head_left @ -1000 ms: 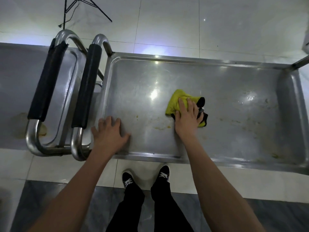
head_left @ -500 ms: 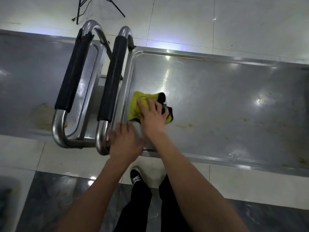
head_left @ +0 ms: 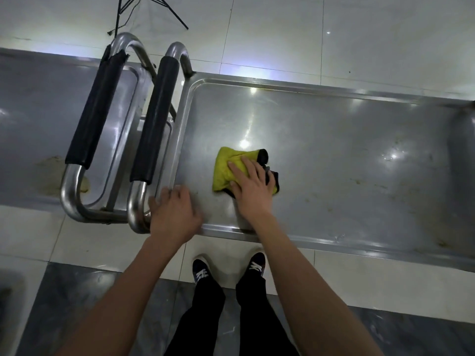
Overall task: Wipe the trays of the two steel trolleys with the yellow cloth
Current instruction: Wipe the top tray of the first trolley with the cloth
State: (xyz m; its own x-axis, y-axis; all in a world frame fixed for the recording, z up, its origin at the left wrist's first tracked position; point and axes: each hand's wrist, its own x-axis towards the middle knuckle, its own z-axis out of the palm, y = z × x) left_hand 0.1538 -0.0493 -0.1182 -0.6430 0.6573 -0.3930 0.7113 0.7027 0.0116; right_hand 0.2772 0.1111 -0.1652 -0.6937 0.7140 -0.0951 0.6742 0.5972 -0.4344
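Right hand: your right hand (head_left: 253, 187) lies flat on the cloth (head_left: 230, 167), fingers straight and spread, pressing it to the tray floor; nothing is pinched.
Left hand: your left hand (head_left: 173, 211) rests palm down on the near left corner of the right tray (head_left: 334, 140), fingers relaxed and gripping nothing; it is a little blurred.
Cloth: bunched, yellow with a black edge, in the left half of the right tray, centre of the frame; its long axis runs roughly left to right, with the black end toward the right.
Right tray: its long axis runs left to right across the frame; brownish smears show in its right half.
Left tray: the left tray (head_left: 38, 119) fills the left of the frame, with a brown stain near its lower edge.
Handles: two handles (head_left: 156, 124) with black grips stand between the trays, running from upper right to lower left.
Floor: pale tiles, a tripod (head_left: 144, 6) at upper left.
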